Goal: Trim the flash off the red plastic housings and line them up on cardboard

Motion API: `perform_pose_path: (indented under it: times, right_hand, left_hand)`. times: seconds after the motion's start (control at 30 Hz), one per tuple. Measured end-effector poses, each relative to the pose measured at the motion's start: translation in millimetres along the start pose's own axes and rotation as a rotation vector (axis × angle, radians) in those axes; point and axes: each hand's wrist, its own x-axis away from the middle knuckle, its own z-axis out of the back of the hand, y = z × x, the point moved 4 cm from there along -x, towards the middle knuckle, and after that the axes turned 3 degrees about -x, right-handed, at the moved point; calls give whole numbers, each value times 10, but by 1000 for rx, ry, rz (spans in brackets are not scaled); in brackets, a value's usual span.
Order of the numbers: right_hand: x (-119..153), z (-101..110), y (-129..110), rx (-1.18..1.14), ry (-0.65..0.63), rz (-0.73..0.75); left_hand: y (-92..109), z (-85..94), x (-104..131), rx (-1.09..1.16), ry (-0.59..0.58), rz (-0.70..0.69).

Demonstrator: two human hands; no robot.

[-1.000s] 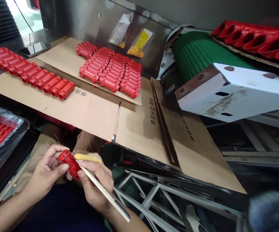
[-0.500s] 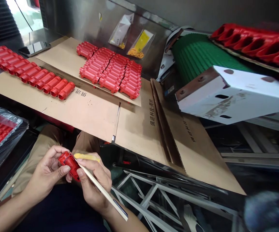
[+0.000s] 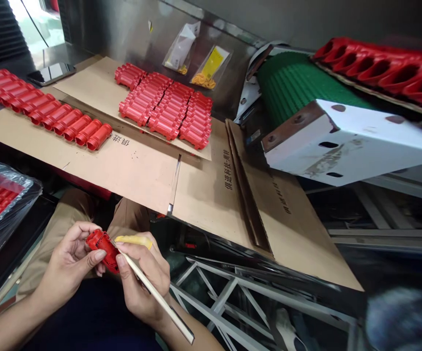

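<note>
My left hand [image 3: 72, 261] pinches a short red plastic cylinder [image 3: 104, 248] between thumb and fingers, above my lap. Dark lines run along the side that faces up. In my right hand [image 3: 145, 278] is a slim pen-like tool with a pale wooden handle [image 3: 163, 302], held as one holds a pencil. Its tip meets or nearly meets the cylinder's right side; the tip is too small to make out. A yellow finger cot [image 3: 135, 240] covers one finger of my right hand.
Cardboard sheets [image 3: 203, 195] cover the bench, bearing a row of red cylinders [image 3: 62, 121] and blocks of red parts [image 3: 165, 105]. A plastic-lined box [image 3: 31, 187] of red pieces stands left. On the right are a green conveyor belt [image 3: 287, 87] and its white frame [image 3: 357, 141].
The red cylinder has turned slightly in my left hand, and the tool's tip has shifted a little along its side. The whole view has moved slightly.
</note>
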Motion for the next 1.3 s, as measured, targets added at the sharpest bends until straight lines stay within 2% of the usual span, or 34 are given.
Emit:
perform_pose_path:
  times: [0.1,0.27,0.4,0.7,0.97,1.13,1.3]
  right_hand:
    - [-23,58,-15,-11,-31,-49]
    - [-77,128,18,-141,-5,-151]
    - [-92,117,69,-215,-2,-171]
    - [-58,112,106,-224,-8,-200]
    - [-72,125,98,-171,-30,-240]
    - [-30,157,113,-156,-93,-308]
    - [-106,228,74,-51,-49,-217]
  left_hand:
    - [-2,7,13,-31,13,2]
    - [33,-3,32,-16,-45,18]
    - [56,-16,32,-13,-79,22]
    - [2,6,29,-14,-113,42]
    - [14,6,59,-45,-70,69]
    - [173,38,55,-73,114,-3]
    - [108,48,16,-73,8,-3]
